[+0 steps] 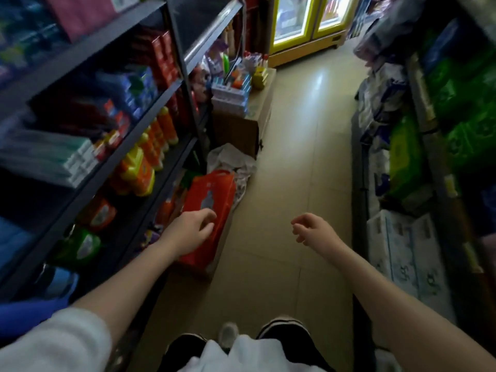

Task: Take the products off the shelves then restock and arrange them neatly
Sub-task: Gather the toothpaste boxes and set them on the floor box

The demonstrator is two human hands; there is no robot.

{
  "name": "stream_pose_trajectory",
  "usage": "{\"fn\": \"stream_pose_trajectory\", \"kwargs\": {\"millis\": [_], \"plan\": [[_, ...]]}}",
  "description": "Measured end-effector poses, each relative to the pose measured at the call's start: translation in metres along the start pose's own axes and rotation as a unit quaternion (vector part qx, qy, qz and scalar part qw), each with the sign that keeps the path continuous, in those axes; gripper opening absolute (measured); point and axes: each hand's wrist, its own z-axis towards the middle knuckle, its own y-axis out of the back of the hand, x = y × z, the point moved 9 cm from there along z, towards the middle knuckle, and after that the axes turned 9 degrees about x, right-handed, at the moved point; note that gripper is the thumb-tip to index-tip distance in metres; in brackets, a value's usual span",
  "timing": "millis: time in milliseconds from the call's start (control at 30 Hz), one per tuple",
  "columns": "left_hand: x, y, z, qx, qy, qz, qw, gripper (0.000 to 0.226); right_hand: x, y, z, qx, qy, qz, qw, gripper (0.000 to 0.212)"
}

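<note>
Dark metal shelves [150,122] on the left carry orange bottles [161,135], yellow-capped orange jugs [137,170], boxed goods and green pouches [80,245]. A red packet [212,189] lies on a low box at the foot of the shelves. My left hand [190,232] hovers over the near end of that red packet with loosely curled fingers and holds nothing. Over the tiled aisle floor, my right hand [311,228] hangs in the air, fingers loosely curled and empty. The picture is blurred.
A cardboard box [247,122] topped with small goods stands further down the aisle, crumpled white bags [230,159] at its foot. Stacked paper packs and green packs [402,157] line the right side. A lit yellow fridge [308,22] closes the far end. The floor [290,157] runs between.
</note>
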Motion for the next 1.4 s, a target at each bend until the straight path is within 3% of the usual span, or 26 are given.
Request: {"fn": "stream_pose_trajectory", "kwargs": {"millis": [133, 300, 600, 833, 1000, 1233, 1400], "plan": [[-0.068, 0.053, 0.095, -0.037, -0.085, -0.014, 0.996, 0.019, -0.014, 0.062, 0.073, -0.009, -0.023, -0.029, 0.999, 0.019], [-0.128, 0.094, 0.217, -0.038, -0.112, -0.025, 0.993, 0.021, -0.005, 0.142, 0.179, -0.007, -0.018, -0.031, 0.999, 0.020], [-0.103, 0.155, 0.379, -0.036, 0.035, -0.051, 0.997, 0.026, 0.115, 0.255, 0.357, 0.071, 0.070, -0.081, 0.992, 0.015], [-0.030, 0.192, 0.459, -0.038, 0.149, -0.065, 0.986, 0.024, 0.229, 0.263, 0.470, 0.141, 0.179, -0.107, 0.968, 0.015], [0.021, 0.235, 0.527, -0.040, 0.185, -0.086, 0.978, 0.021, 0.281, 0.270, 0.557, 0.159, 0.183, -0.104, 0.965, 0.011], [0.065, 0.334, 0.591, -0.172, 0.213, -0.122, 0.954, 0.020, 0.317, 0.254, 0.682, 0.208, 0.117, -0.159, 0.958, 0.012], [0.083, 0.377, 0.578, -0.296, 0.229, -0.092, 0.923, 0.023, 0.366, 0.186, 0.729, 0.317, 0.140, -0.256, 0.903, 0.013]]}}
